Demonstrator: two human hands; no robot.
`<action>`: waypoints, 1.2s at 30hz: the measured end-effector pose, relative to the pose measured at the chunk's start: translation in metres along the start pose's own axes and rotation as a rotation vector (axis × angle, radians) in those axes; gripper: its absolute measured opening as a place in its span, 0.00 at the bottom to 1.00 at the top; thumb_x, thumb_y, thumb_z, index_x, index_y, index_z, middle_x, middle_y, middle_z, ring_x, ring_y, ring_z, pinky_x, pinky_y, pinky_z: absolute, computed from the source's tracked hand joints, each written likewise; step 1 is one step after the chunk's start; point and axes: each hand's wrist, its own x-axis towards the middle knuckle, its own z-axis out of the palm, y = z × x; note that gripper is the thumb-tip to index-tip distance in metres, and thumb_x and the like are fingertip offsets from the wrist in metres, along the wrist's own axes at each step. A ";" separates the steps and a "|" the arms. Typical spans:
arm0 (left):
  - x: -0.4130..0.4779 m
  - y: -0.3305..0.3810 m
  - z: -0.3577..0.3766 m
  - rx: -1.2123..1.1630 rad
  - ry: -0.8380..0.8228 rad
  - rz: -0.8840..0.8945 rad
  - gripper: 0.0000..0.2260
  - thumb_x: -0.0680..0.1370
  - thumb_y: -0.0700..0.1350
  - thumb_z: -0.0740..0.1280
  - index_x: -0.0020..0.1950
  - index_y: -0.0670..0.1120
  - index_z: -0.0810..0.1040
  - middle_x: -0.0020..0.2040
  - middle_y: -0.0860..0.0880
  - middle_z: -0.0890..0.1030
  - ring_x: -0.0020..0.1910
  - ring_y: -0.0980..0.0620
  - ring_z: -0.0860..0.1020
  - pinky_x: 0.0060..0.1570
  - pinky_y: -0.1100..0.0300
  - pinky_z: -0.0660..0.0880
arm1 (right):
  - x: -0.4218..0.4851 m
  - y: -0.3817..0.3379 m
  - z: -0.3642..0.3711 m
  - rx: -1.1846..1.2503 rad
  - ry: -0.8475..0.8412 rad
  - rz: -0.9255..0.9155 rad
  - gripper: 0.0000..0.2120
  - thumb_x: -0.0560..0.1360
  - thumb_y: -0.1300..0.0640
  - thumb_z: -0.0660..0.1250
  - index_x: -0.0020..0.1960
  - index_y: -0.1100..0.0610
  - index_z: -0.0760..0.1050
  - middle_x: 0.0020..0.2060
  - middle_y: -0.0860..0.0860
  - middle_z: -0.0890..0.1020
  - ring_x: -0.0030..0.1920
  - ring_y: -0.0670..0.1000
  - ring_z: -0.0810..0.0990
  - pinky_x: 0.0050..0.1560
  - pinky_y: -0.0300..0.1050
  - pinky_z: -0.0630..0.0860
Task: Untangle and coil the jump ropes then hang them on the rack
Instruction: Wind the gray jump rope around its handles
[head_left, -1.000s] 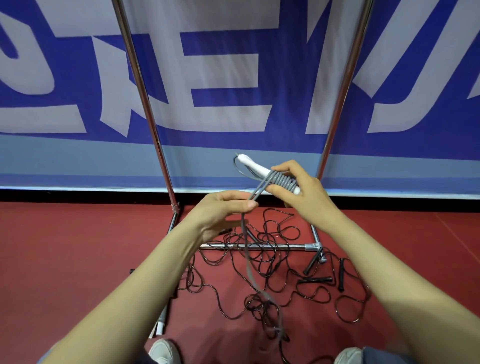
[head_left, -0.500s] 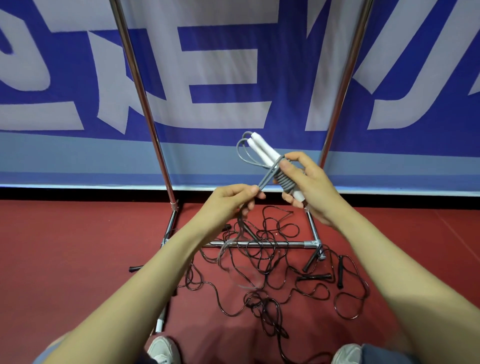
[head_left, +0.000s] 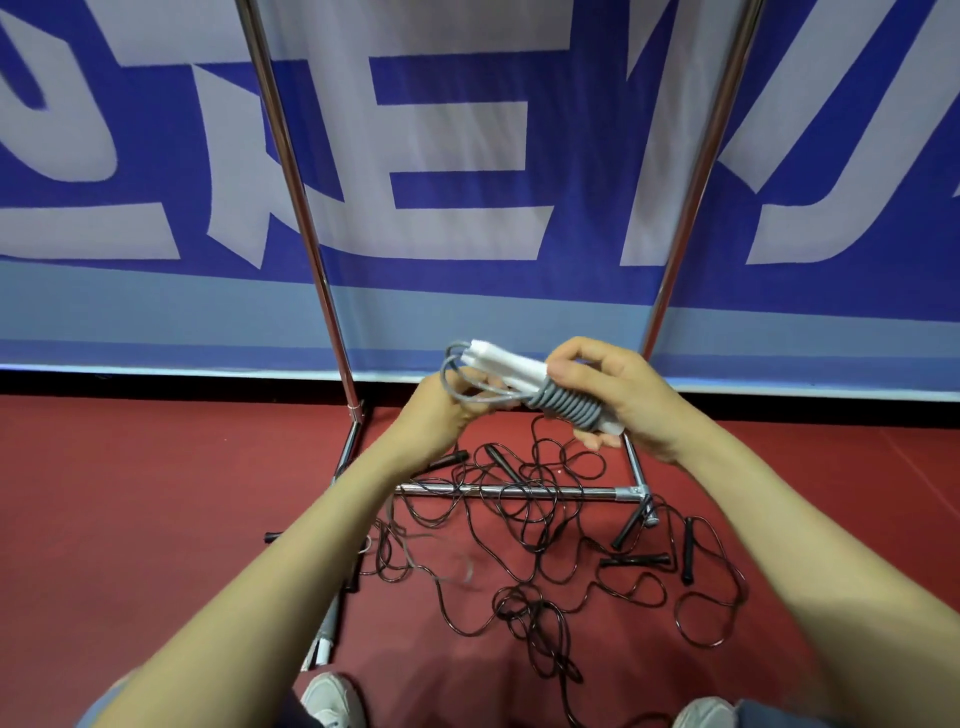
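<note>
Plainly the grey rope (head_left: 565, 408) looks light and limp, wound in tight turns round its stiff white handles (head_left: 511, 364), held up before the rack (head_left: 291, 171). The right hand (head_left: 618, 395) clamps the bundle at the wraps (likely the surest hold), and the left hand (head_left: 441, 415) pinches the loose cord. Black ropes (head_left: 524, 525) lie tangled on the floor (head_left: 156, 493) below.

Grey rope (head_left: 566, 408) wound further — left hand (head_left: 441, 415) risen beside it.

Red floor (head_left: 130, 519), blue-white banner (head_left: 467, 130) behind.
</note>
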 end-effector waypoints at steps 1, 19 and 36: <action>0.000 0.000 -0.007 -0.004 -0.087 0.003 0.12 0.77 0.30 0.64 0.48 0.47 0.80 0.40 0.57 0.83 0.40 0.64 0.79 0.45 0.62 0.76 | -0.001 -0.001 0.000 -0.038 -0.049 0.016 0.08 0.71 0.49 0.70 0.43 0.52 0.75 0.31 0.55 0.79 0.19 0.53 0.72 0.17 0.34 0.60; -0.013 0.022 0.038 0.236 0.125 -0.068 0.10 0.79 0.41 0.65 0.58 0.46 0.82 0.41 0.52 0.80 0.37 0.55 0.77 0.45 0.60 0.72 | 0.004 0.028 0.015 -1.218 0.111 0.036 0.14 0.77 0.40 0.60 0.57 0.47 0.66 0.50 0.47 0.81 0.50 0.56 0.78 0.43 0.47 0.66; -0.008 0.017 0.017 -0.733 0.063 -0.442 0.18 0.80 0.55 0.61 0.51 0.41 0.82 0.33 0.52 0.76 0.30 0.56 0.66 0.36 0.62 0.68 | 0.002 0.019 -0.018 -0.916 0.426 -0.110 0.14 0.77 0.43 0.64 0.61 0.43 0.69 0.54 0.44 0.75 0.52 0.52 0.76 0.48 0.47 0.70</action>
